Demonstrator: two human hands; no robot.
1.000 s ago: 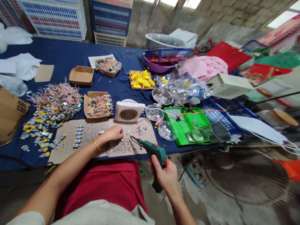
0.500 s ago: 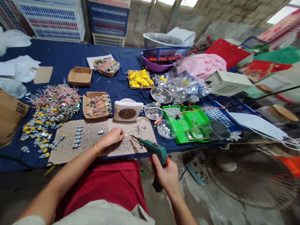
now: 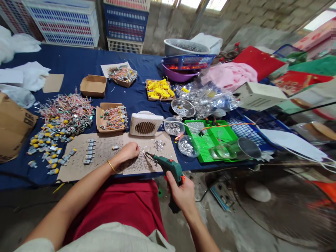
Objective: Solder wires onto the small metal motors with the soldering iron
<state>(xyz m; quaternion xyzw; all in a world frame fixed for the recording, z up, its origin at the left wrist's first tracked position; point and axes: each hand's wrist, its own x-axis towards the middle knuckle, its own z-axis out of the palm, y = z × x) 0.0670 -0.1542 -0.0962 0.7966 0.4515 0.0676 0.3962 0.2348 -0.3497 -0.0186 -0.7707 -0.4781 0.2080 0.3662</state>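
Note:
My right hand (image 3: 182, 190) is wrapped round the grip of a green soldering gun (image 3: 170, 167), whose tip points left, close to my left hand. My left hand (image 3: 131, 150) rests low over the cardboard sheet (image 3: 103, 166) with its fingers pinched together; what they hold is too small to make out. A small motor (image 3: 114, 147) lies just left of that hand, and a column of motors (image 3: 89, 152) stands further left. Small metal bits (image 3: 159, 144) are scattered beyond the tip. Behind my left hand is a white vented fan box (image 3: 145, 125).
At the left lies a heap of wired motors (image 3: 67, 112). Cardboard trays hold wired parts (image 3: 114, 118) and yellow pieces (image 3: 159, 89). On the right are bowls of metal bits (image 3: 187, 146), a green basket (image 3: 204, 157) and a large floor fan (image 3: 275, 206).
The whole view has shifted slightly, with the table's things a little further right. The soldering gun and my right hand have moved slightly left, nearer my left hand.

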